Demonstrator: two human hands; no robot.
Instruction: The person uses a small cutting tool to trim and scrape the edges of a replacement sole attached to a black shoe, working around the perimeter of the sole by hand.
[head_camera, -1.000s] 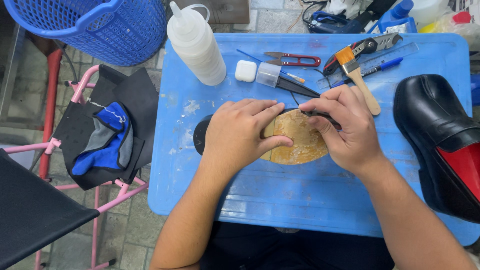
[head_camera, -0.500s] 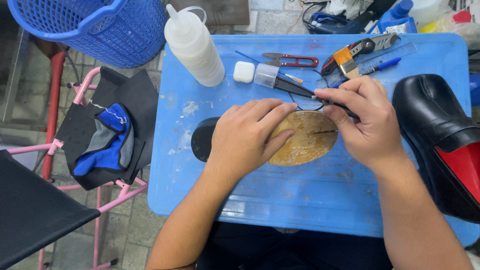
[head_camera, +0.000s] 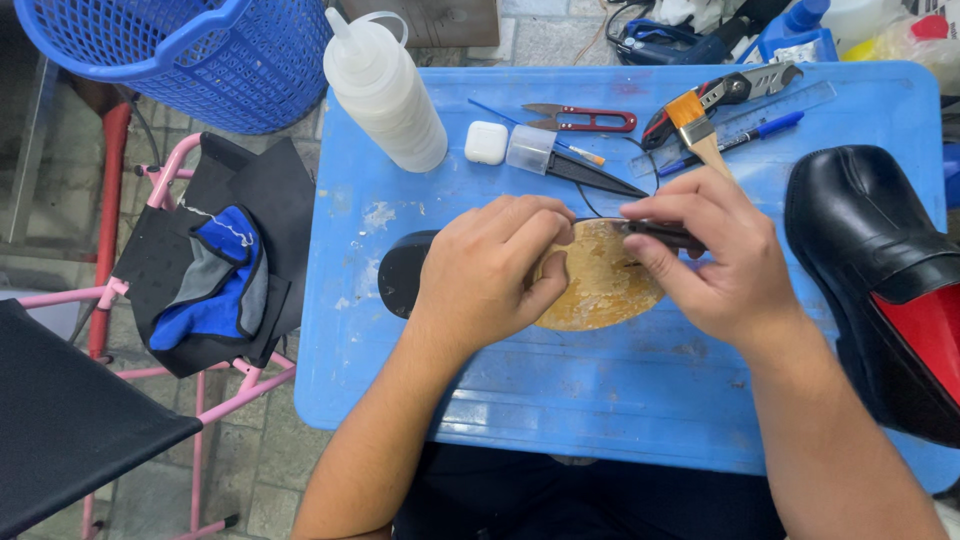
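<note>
A shoe sole with a tan, glue-stained underside (head_camera: 600, 285) and a black heel end (head_camera: 400, 272) lies on the blue plastic table (head_camera: 620, 400). My left hand (head_camera: 490, 270) presses down on its middle. My right hand (head_camera: 715, 255) grips a thin dark-handled tool (head_camera: 655, 232) and holds its tip against the sole's upper edge. A thin dark thread runs from the tool toward the back of the table.
A black shoe with a red inside (head_camera: 890, 280) lies at the table's right. Behind the sole stand a white squeeze bottle (head_camera: 385, 90), a small white case (head_camera: 486, 142), red snips (head_camera: 585, 118), a brush (head_camera: 695, 125) and a utility knife (head_camera: 740, 88). A blue basket (head_camera: 170, 55) and a pink stool (head_camera: 200, 260) are at the left.
My right hand with the tool has shifted from over the sole to its upper right edge. The left hand stays pressed on the sole.
</note>
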